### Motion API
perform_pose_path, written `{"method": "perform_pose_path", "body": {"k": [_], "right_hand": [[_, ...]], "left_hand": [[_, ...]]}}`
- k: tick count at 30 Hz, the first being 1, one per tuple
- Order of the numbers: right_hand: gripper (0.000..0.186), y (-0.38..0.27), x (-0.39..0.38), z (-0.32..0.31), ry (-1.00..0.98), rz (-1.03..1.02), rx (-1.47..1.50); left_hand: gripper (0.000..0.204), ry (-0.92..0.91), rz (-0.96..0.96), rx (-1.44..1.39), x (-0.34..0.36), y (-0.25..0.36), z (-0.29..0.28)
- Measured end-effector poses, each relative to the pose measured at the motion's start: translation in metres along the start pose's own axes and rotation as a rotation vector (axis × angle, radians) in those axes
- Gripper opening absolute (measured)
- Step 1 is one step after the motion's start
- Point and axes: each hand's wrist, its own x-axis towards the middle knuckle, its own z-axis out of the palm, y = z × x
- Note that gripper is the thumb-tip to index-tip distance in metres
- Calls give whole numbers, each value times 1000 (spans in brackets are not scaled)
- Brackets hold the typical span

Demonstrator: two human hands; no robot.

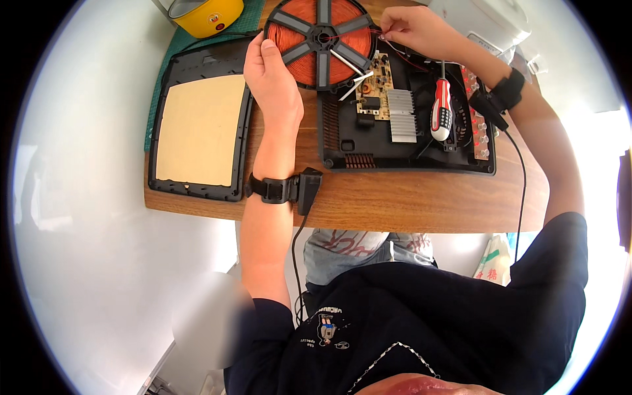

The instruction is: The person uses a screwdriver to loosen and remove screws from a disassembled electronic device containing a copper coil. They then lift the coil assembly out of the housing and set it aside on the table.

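Observation:
My left hand (273,82) grips the left rim of a round induction coil (299,62), copper-orange windings on a black spoked frame, with its thumb on top. The coil is lifted over the far-left part of an opened black cooker base (342,158). My right hand (415,27) pinches thin red wires (373,30) beside the coil's right edge; the tips they end in are too small to make out. Below the coil, white sleeved leads (355,85) reach toward a circuit board (378,82) with a finned silver heat sink (403,115). A red-and-white screwdriver (441,112) lies across the base.
To the left, a black-framed panel with a cream sheet (203,131) rests partly on a green cutting mat (155,125). A yellow pot (207,16) stands far left, a white appliance (490,23) far right. A strip of red parts (479,125) lines the base's right side. Cables trail from both wrist straps.

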Motion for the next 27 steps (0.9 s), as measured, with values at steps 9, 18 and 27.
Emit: {"method": "perform_pose_path", "body": {"k": [9,18,27], "right_hand": [[38,-23,-12,3,94,127,653],[27,-11,15,-20,174,243,833],[22,45,86,-79,603,253,648]], "left_hand": [[26,49,-190,-333,4,1,-5],[40,-115,-252,-484,6,7,0],[33,24,-190,-13,-3,10,10]]}}
